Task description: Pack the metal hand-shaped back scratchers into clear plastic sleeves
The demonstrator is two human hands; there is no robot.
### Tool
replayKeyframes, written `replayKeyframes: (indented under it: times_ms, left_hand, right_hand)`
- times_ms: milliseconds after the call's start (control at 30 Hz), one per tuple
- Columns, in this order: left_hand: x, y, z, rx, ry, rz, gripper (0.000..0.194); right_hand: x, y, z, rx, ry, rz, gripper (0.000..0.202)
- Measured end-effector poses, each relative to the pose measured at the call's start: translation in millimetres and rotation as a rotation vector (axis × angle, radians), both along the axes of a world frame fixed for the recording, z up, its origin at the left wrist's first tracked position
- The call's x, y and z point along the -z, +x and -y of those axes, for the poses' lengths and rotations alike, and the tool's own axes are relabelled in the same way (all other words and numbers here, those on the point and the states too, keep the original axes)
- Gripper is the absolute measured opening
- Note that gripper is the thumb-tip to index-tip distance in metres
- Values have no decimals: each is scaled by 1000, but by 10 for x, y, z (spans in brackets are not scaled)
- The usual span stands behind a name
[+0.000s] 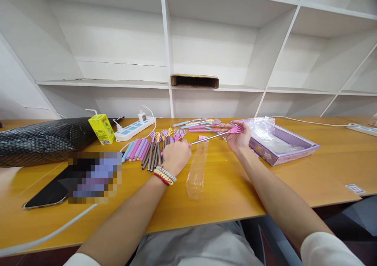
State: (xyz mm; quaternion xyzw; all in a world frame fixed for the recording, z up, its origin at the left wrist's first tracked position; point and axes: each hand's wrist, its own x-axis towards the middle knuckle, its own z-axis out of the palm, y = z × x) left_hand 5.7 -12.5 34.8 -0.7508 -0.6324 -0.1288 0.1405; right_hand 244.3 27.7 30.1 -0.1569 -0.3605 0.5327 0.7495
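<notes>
A telescopic back scratcher (209, 138) with a pink claw head is stretched out between my two hands, its thin metal rod bare. My left hand (176, 154) is closed round its handle end, which the fingers mostly hide. At the other end my right hand (240, 139) grips it by the pink claw. Beneath the rod lies a clear plastic sleeve (196, 175) on the table. Left of my left hand are several metal rods (151, 156) with coloured claw heads, and beside them a pile of pastel handles (136, 150).
Several bagged scratchers (200, 124) lie behind my hands. A purple open box (290, 153) with clear film stands at right. On the left are a yellow drink carton (101, 128), a power strip (135, 128), a phone (48, 189) and a black wrapped bundle (44, 140). White shelves (118, 84) rise behind.
</notes>
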Motion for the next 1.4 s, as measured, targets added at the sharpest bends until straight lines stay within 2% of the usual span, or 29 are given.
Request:
replayKeyframes:
  times_ms: [367,533,667,833,1000,1167,1267,1400]
  left_hand:
    - [53,155,99,41,-46,30,33]
    - [89,271,129,143,-84,100,35]
    - [102,290,78,199,-158,208,30]
    - [64,322,-69,237,-215,348,25]
    - [67,334,-147,226,-184,346,23]
    - [93,215,-95,149,-183,253,25]
    - [70,187,-26,111,-152,180,27]
    - [36,214,49,57,-116,138,31]
  right_hand:
    - [8,-261,62,-62,0,43,26]
    - [4,-492,118,-116,-3,111,28]
    - [23,-579,153,-144,-32,165,42]
    - [26,-664,142,-210,-152,304,59]
    - [22,-781,27,-60,-171,398,52]
    - [21,-662,-40,75,-171,312,39]
    - [23,-623,-5,174,-184,346,31]
    - [88,-722,67,168,-150,337,28]
